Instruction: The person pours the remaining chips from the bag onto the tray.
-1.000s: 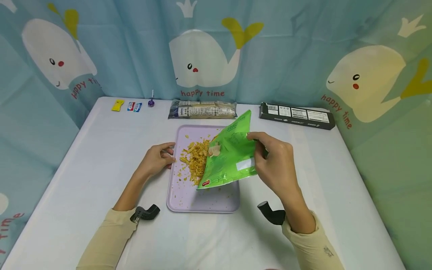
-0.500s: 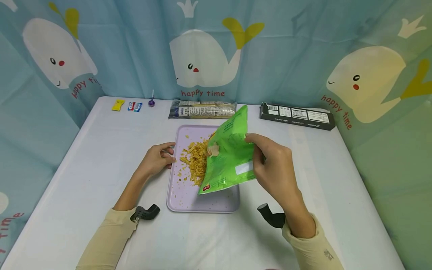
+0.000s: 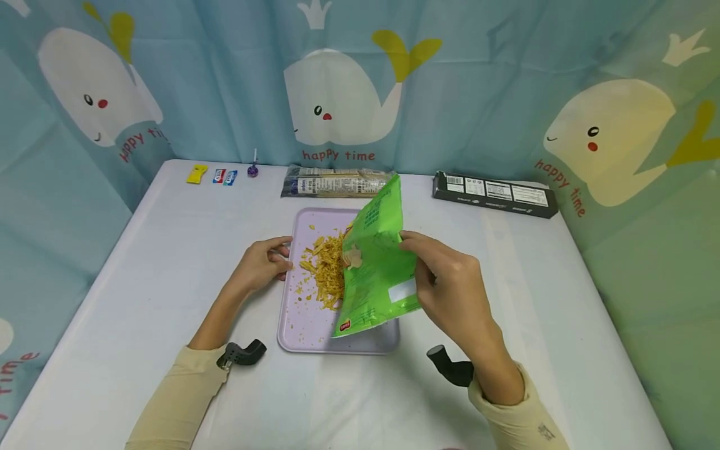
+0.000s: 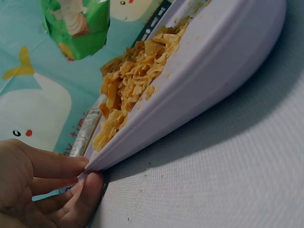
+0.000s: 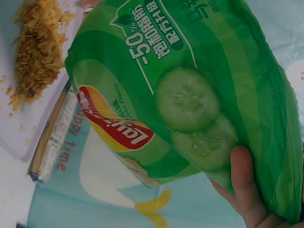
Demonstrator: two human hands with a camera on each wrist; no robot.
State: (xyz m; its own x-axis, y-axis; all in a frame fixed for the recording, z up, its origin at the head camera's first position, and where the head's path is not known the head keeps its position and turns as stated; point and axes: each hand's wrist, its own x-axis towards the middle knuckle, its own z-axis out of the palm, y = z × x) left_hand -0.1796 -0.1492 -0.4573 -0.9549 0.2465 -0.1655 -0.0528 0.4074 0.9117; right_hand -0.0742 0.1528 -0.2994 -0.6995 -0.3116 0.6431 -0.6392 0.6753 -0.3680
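A lilac tray (image 3: 298, 331) lies on the table with a heap of crushed potato chips (image 3: 328, 269) on it and crumbs scattered round. My left hand (image 3: 262, 265) pinches the tray's left rim; in the left wrist view the fingers and thumb (image 4: 90, 190) meet at its edge. Above the tray's right side, my right hand (image 3: 450, 287) grips a green chip bag (image 3: 374, 262), tilted and hiding part of the heap. Cucumber slices and a Lay's logo show on the bag (image 5: 185, 99) in the right wrist view. Whether chips remain inside it is hidden.
Along the back edge lie a yellow-wrapped candy (image 3: 197, 174), two small wrapped sweets (image 3: 225, 177), a purple lollipop (image 3: 253, 169), a long clear packet (image 3: 337, 182) and a black box (image 3: 495, 194). A whale-print curtain (image 3: 225, 81) hangs behind the table.
My right hand has drawn the chip bag slightly to the left and toward me, and the bag stands steeper. My left hand and the tray have stayed in place.
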